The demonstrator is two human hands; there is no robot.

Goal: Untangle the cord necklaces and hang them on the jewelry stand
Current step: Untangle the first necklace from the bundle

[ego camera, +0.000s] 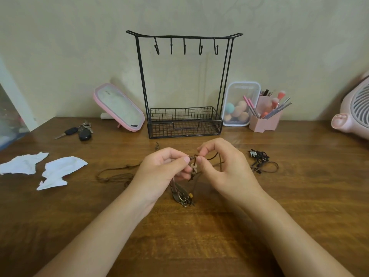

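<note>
A tangle of brown cord necklaces (117,173) lies on the wooden table, its cords trailing left and right. My left hand (165,166) and my right hand (223,166) pinch the beaded knot of the tangle between them, just above the table. Metal pendants (184,196) hang from it and rest on the wood below my hands. A second tangle of black cord necklaces (260,160) lies to the right, untouched. The black wire jewelry stand (184,80) stands behind, against the wall, its hooks bare and its basket empty.
Two crumpled white papers (58,170) lie at the left, car keys (78,131) behind them. A pink mirror (117,106) leans left of the stand. A clear box of sponges (239,102) and a pink brush holder (265,116) stand to its right. A pink fan (355,112) sits far right.
</note>
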